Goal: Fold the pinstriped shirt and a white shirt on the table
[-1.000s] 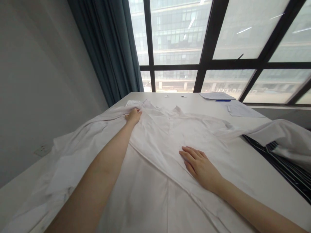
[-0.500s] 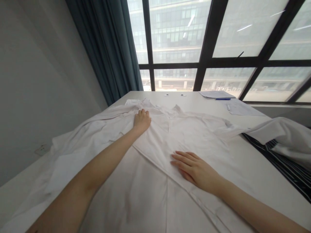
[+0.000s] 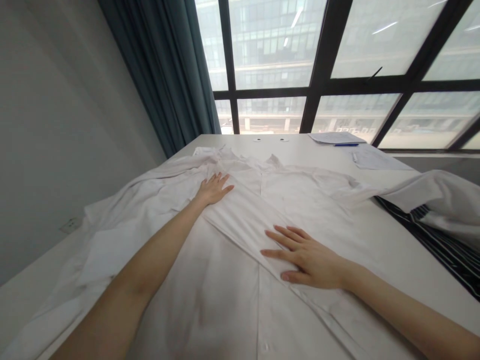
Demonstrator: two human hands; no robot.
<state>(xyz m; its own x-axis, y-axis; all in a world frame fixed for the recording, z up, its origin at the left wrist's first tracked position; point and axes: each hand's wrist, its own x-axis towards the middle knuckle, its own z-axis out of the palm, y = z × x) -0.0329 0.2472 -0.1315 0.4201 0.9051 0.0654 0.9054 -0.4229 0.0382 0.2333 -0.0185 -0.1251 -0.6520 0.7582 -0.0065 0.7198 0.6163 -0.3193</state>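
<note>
A white button-up shirt [image 3: 225, 280] lies spread face up over the table, its collar toward the window. One sleeve crosses the front diagonally from upper left to lower right. My left hand [image 3: 214, 189] rests flat on the upper end of that sleeve, fingers spread, holding nothing. Further down and to the right, my right hand [image 3: 305, 257] lies open on the sleeve and the shirt front, its fingers apart. More white fabric is heaped in wrinkles at the left, and I cannot tell which part it belongs to.
The white table [image 3: 240, 141] reaches to the window. Papers [image 3: 378, 159] and a blue pen [image 3: 346, 145] lie at its far right. Black striped cloth [image 3: 442, 250] runs along the right edge, partly under white fabric [image 3: 446, 200]. A blue curtain [image 3: 165, 65] hangs at the left.
My left hand has uncurled from a closed grip on the fabric and now lies spread. The fingers of my right hand have fanned wider. The view has tilted slightly down.
</note>
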